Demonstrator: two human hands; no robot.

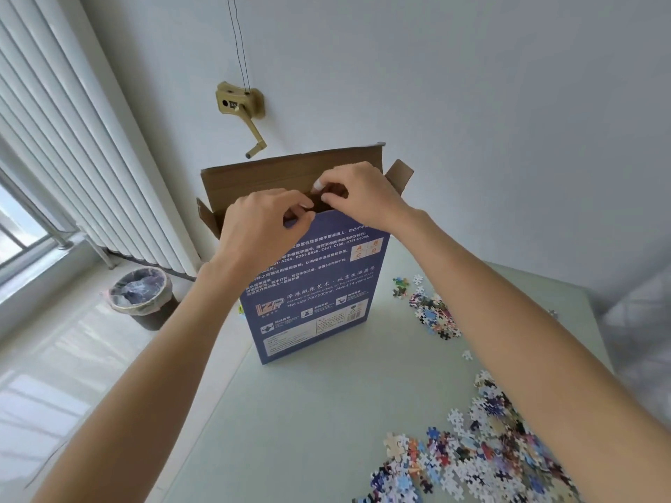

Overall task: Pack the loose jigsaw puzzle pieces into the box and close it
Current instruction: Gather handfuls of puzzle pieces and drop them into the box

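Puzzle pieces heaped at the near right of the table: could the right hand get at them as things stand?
Probably yes. The right hand is busy at the top opening of the box, but the pieces lie uncovered on the table beneath that same arm, with nothing between them.

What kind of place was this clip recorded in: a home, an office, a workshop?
Most likely a room in a home, perhaps an enclosed balcony. A radiator runs beside the window, a lined waste bin stands on the tiled floor, and a hand crank with cords is fixed to the wall.
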